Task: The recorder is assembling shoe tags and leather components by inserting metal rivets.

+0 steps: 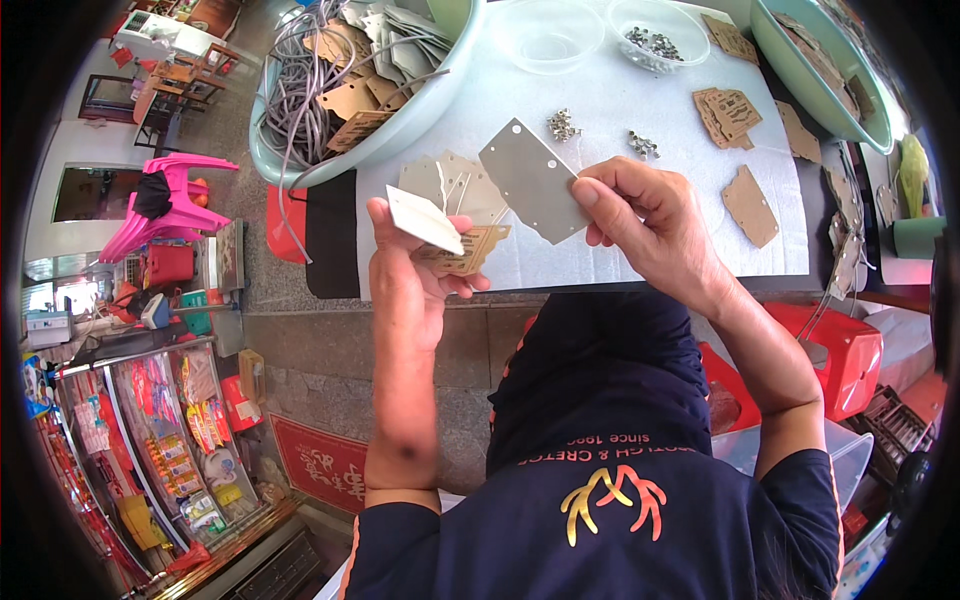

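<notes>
My right hand (655,220) pinches a flat grey card (530,180) with small punched holes by its right edge, tilted above the table. Held to the left of it, my left hand (408,290) grips a white card (422,218) between thumb and fingers. A brown printed card (478,248) shows beside its fingers; whether it is held too I cannot tell. Several pale grey cards (455,180) lie fanned just beyond the left hand. Two small heaps of metal fittings, a left heap (563,125) and a right heap (643,145), lie past the grey card.
A pale green basin (262,150) of grey cords and cards stands back left. At the back are a clear bowl (660,38) of metal fittings and another clear bowl (548,40). Brown cards (750,205) lie right, near another basin (880,130). White sheeting (690,245) covers the table.
</notes>
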`<state>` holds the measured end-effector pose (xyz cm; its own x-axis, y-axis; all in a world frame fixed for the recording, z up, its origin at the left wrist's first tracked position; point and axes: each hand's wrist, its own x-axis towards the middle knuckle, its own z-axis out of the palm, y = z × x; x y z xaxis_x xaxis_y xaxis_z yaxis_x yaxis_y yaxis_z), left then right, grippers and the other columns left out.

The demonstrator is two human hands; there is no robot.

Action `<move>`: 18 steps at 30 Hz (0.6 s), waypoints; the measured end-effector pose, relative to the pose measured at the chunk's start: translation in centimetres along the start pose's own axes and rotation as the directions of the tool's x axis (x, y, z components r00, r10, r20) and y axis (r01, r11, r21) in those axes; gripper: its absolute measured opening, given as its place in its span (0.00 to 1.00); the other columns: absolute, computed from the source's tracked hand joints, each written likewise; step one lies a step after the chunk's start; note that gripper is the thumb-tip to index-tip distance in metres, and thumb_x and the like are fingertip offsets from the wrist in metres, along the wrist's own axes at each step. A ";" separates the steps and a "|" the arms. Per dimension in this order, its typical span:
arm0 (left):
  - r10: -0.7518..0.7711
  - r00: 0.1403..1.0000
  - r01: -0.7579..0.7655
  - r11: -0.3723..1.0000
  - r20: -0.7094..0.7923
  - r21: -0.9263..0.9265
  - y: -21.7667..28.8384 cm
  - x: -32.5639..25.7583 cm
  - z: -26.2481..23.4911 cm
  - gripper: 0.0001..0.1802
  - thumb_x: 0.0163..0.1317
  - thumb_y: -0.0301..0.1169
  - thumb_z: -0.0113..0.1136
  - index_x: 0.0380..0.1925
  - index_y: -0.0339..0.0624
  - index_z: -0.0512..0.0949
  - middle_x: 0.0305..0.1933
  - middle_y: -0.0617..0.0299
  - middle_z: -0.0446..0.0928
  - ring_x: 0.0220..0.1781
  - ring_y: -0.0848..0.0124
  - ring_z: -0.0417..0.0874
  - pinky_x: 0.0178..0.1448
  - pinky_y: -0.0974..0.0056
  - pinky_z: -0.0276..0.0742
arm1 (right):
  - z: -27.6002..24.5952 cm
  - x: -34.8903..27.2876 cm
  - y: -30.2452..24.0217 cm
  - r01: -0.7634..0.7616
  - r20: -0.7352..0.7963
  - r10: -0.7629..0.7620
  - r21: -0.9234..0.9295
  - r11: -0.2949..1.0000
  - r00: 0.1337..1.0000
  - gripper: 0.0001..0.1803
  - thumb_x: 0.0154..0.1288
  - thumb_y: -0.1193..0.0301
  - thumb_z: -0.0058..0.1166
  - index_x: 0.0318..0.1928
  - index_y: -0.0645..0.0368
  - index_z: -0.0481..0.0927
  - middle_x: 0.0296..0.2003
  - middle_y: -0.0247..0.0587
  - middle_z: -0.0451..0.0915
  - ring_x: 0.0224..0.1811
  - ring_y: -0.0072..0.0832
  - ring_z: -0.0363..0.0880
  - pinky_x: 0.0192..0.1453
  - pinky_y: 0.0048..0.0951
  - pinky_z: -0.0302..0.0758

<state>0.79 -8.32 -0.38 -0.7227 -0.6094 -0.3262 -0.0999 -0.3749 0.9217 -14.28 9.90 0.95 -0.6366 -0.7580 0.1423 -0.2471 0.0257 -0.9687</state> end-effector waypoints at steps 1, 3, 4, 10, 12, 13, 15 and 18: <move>0.000 1.000 0.001 1.000 0.021 -0.016 -0.1 0.0 -0.3 0.43 0.65 0.66 0.39 0.42 0.28 0.76 0.34 0.48 0.81 0.18 0.62 0.81 0.18 0.68 0.74 | 0.0 0.0 0.0 -0.009 0.011 0.009 0.011 1.000 1.000 0.14 0.71 0.66 0.51 0.37 0.66 0.80 0.20 0.35 0.77 0.23 0.16 0.76 0.27 0.23 0.72; 0.000 0.999 0.001 0.999 0.043 -0.033 -0.1 0.1 -0.5 0.43 0.66 0.64 0.41 0.40 0.26 0.77 0.32 0.48 0.81 0.19 0.61 0.82 0.18 0.68 0.77 | -0.2 -0.1 0.0 -0.026 0.017 0.026 0.013 1.000 1.000 0.14 0.71 0.66 0.51 0.37 0.66 0.80 0.21 0.35 0.77 0.24 0.16 0.76 0.27 0.23 0.72; -0.005 0.999 0.006 1.000 0.050 -0.014 -0.1 0.1 -0.6 0.40 0.67 0.61 0.43 0.40 0.26 0.77 0.32 0.48 0.81 0.19 0.61 0.82 0.17 0.68 0.77 | -0.3 -0.2 0.0 -0.043 0.022 0.043 0.015 0.999 0.999 0.14 0.71 0.65 0.51 0.37 0.66 0.80 0.21 0.35 0.78 0.24 0.16 0.76 0.27 0.23 0.72; -0.062 0.996 0.055 0.994 0.070 0.091 0.9 -0.7 -1.3 0.29 0.68 0.49 0.51 0.40 0.27 0.78 0.32 0.50 0.82 0.19 0.63 0.83 0.17 0.70 0.77 | -0.4 -0.4 0.1 -0.097 0.069 0.094 0.040 0.995 0.993 0.16 0.74 0.64 0.48 0.38 0.66 0.79 0.24 0.31 0.77 0.25 0.13 0.74 0.31 0.19 0.74; -0.078 0.992 0.067 0.991 0.098 0.117 1.1 -1.1 -1.8 0.25 0.69 0.46 0.52 0.40 0.27 0.78 0.32 0.51 0.82 0.20 0.64 0.83 0.17 0.71 0.77 | -0.4 -0.5 0.2 -0.102 0.071 0.099 0.043 0.994 0.993 0.16 0.74 0.64 0.48 0.38 0.66 0.79 0.24 0.31 0.77 0.25 0.13 0.74 0.31 0.19 0.73; -0.055 0.995 0.039 0.984 0.087 0.171 1.1 -1.3 -2.0 0.24 0.69 0.44 0.53 0.40 0.28 0.78 0.31 0.52 0.82 0.20 0.65 0.83 0.18 0.71 0.76 | -0.4 -0.5 0.2 -0.108 0.073 0.105 0.045 0.993 0.992 0.16 0.74 0.64 0.48 0.38 0.66 0.79 0.24 0.30 0.76 0.25 0.13 0.74 0.31 0.19 0.73; -0.031 0.997 0.013 0.974 0.077 0.226 1.3 -1.7 -2.5 0.22 0.69 0.43 0.53 0.40 0.29 0.79 0.31 0.52 0.82 0.20 0.66 0.83 0.18 0.72 0.76 | -0.5 -0.5 0.2 -0.119 0.078 0.116 0.035 0.992 0.990 0.16 0.74 0.64 0.48 0.38 0.66 0.79 0.23 0.30 0.76 0.25 0.12 0.73 0.30 0.18 0.72; 0.019 0.998 -0.036 0.952 0.060 0.303 2.0 -2.4 -3.8 0.19 0.69 0.40 0.54 0.41 0.31 0.79 0.30 0.54 0.82 0.20 0.68 0.83 0.19 0.73 0.74 | -0.6 -0.5 0.3 -0.135 0.087 0.134 0.012 0.991 0.987 0.16 0.74 0.65 0.47 0.38 0.66 0.79 0.22 0.30 0.75 0.24 0.12 0.73 0.29 0.18 0.71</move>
<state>4.88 -10.26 1.48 -0.7643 -0.5732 -0.2955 -0.2760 -0.1234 0.9532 -14.51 10.70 0.71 -0.5978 -0.8016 -0.0067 -0.1502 0.1202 -0.9813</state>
